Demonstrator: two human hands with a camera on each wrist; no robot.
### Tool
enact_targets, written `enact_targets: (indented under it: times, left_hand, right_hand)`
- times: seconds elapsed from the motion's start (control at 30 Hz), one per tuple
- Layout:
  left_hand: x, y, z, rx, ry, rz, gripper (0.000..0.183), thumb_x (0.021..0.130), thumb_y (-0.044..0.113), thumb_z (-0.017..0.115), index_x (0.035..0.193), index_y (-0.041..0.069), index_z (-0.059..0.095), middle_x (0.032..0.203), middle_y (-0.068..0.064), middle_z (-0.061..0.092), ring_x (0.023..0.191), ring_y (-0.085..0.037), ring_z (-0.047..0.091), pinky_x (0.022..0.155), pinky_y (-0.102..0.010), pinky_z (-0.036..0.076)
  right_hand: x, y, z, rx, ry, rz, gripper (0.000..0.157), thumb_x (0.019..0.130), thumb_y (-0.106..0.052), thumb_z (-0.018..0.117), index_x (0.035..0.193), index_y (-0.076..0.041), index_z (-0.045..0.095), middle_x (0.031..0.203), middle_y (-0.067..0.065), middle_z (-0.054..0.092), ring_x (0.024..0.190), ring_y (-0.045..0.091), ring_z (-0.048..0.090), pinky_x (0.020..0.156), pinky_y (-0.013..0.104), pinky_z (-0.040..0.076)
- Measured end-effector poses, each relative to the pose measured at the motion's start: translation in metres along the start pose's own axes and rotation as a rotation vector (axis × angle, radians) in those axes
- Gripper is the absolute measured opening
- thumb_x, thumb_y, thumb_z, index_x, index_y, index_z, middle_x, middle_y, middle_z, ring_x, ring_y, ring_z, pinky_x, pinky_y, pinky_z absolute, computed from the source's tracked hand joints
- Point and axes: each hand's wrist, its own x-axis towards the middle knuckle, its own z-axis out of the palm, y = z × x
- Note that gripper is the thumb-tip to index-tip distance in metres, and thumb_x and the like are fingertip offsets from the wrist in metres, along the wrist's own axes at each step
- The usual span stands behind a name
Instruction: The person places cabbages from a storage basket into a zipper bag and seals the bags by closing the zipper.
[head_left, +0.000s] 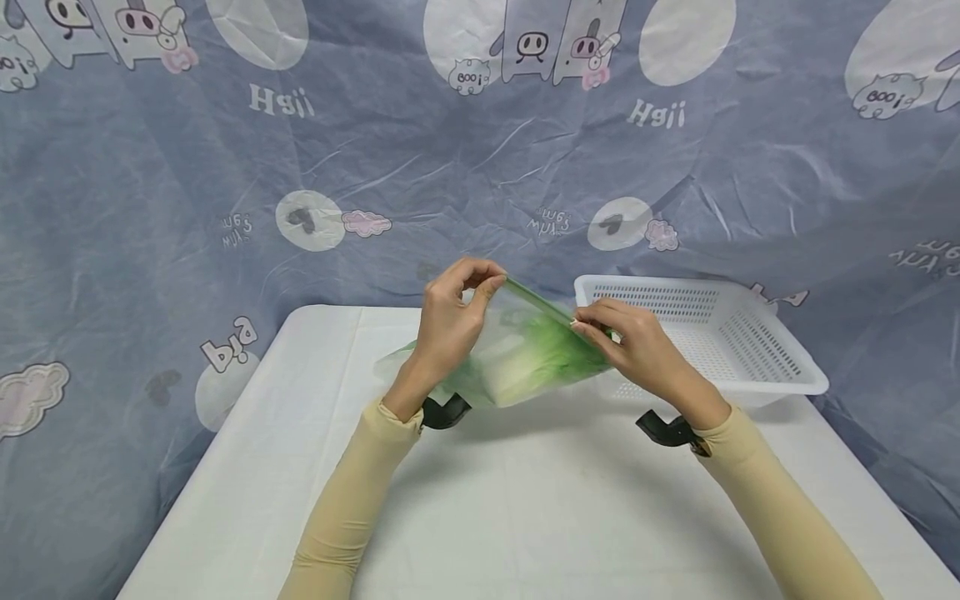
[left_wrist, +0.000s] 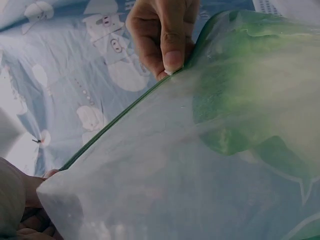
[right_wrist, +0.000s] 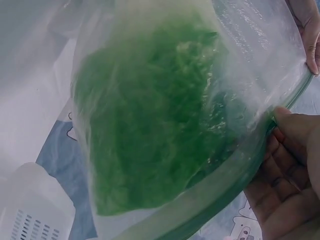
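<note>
A clear zip bag point(head_left: 397, 364) with a green zip strip point(left_wrist: 115, 121) hangs tilted above the table, between both hands. Inside it lies a leafy vegetable point(head_left: 528, 358), pale at one end and green at the other, like a napa cabbage. My left hand point(head_left: 453, 321) pinches the upper left end of the strip between thumb and fingers. Lower along the strip, my right hand point(head_left: 637, 346) pinches it near the right end, where a small white piece point(left_wrist: 169, 72), seemingly a slider, shows at the fingertips. Green leaves point(right_wrist: 145, 115) fill the near part of the bag in the right wrist view.
A white perforated basket point(head_left: 780, 388) stands at the back right of the white table point(head_left: 525, 500), just behind my right hand. A patterned blue-grey cloth point(head_left: 480, 167) hangs behind the table. Dark camera mounts point(head_left: 446, 412) stick out from both wrists.
</note>
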Motion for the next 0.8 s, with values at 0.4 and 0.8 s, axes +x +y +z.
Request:
enact_targets:
  times: [0.4,0.8]
  left_hand:
    - [0.004,0.002,-0.008,0.028,0.030,0.035,0.008,0.090,0.011,0.068,0.092,0.003,0.069,0.087,-0.007,0.069,0.078,-0.014,0.062,0.073,-0.024,0.052]
    - [0.005,0.001,-0.013,0.037,0.023,0.044,0.009,0.091,0.011,0.066,0.092,0.003,0.068,0.088,-0.007,0.068,0.079,-0.013,0.061,0.074,-0.025,0.052]
  right_hand:
    - [-0.006,0.003,-0.001,-0.005,0.011,0.018,0.019,0.081,-0.001,0.075,0.099,-0.008,0.073,0.090,-0.001,0.071,0.074,0.005,0.059,0.063,0.013,0.045]
    - [-0.012,0.007,-0.003,-0.011,0.019,0.018,0.020,0.080,0.000,0.075,0.098,-0.008,0.074,0.089,0.000,0.071,0.073,0.006,0.061,0.058,0.018,0.047]
